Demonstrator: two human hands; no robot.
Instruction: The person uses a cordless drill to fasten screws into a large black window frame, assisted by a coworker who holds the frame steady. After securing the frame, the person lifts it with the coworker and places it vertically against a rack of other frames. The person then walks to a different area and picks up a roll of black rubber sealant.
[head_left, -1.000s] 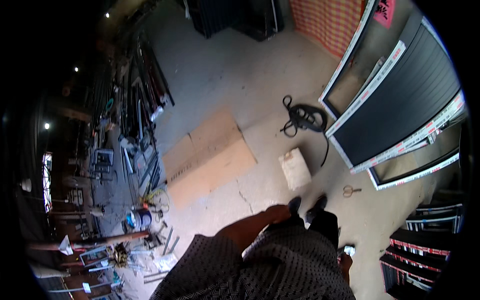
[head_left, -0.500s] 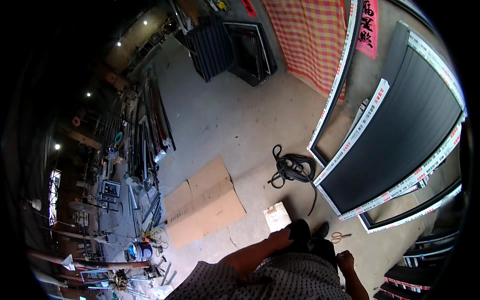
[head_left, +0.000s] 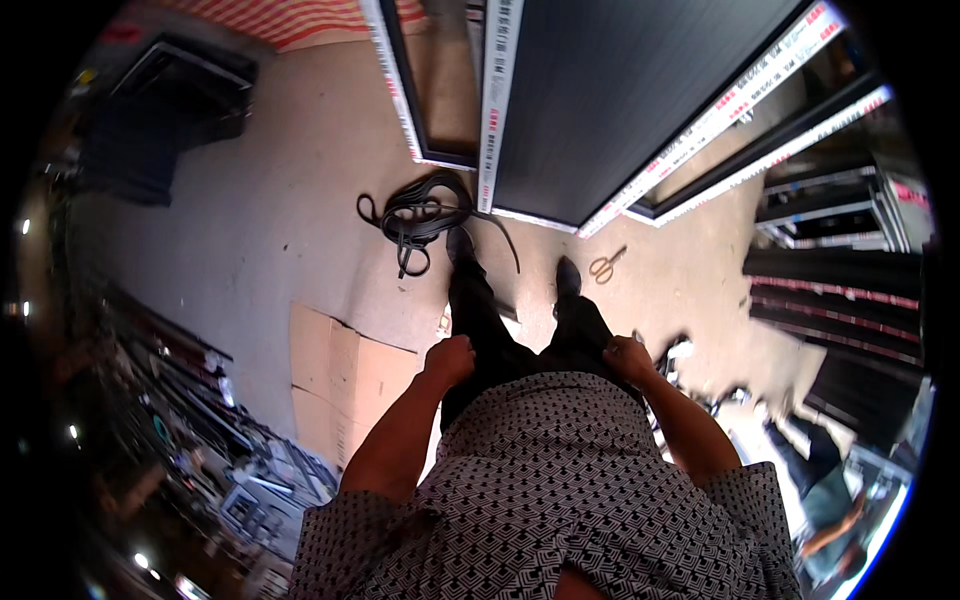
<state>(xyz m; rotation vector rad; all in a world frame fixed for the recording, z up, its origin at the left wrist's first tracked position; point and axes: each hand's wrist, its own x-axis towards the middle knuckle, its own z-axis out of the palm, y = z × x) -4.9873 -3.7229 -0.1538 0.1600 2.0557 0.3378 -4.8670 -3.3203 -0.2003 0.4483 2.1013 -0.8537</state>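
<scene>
My left hand [head_left: 450, 362] is closed in a fist against the outer side of my dark left trouser leg [head_left: 485, 325]. On the other side, my right hand [head_left: 628, 360] has its fingers curled in at my right thigh. What either hand grips, if anything, is hidden. Ahead of my left shoe [head_left: 460, 245], and partly touching it, lies a tangled coil of black rubber strip [head_left: 425, 212]. A pair of scissors [head_left: 606, 265] with tan handles rests on the floor beside my right shoe [head_left: 568, 275].
A dark panel [head_left: 620, 110] with white-taped edges stands ahead, between taped frames [head_left: 405, 90]. Flattened cardboard [head_left: 345, 385] lies to my left, near metal profiles and tools [head_left: 240, 500]. Dark profiles [head_left: 840, 310] are stacked at right. Another person [head_left: 830, 500] is at the lower right.
My view has swung right and down. I now stand closer to the black coil and the panel. My left hand has come from the knee to beside the thigh.
</scene>
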